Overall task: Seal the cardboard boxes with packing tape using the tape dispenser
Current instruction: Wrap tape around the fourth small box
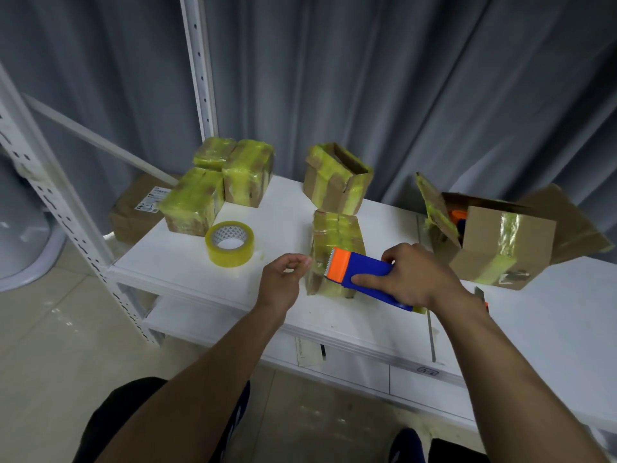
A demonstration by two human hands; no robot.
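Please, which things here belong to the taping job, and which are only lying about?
Job: tape dispenser in the right hand; small box behind it; open-topped box farther back.
Lying about: spare tape roll; three taped boxes; large open box; labelled box at left.

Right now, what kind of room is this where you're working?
Probably a packing or storage room. White slotted metal shelving stands beside a white table holding small cardboard boxes wrapped in yellowish tape and a roll of packing tape; the right hand grips a tape dispenser.
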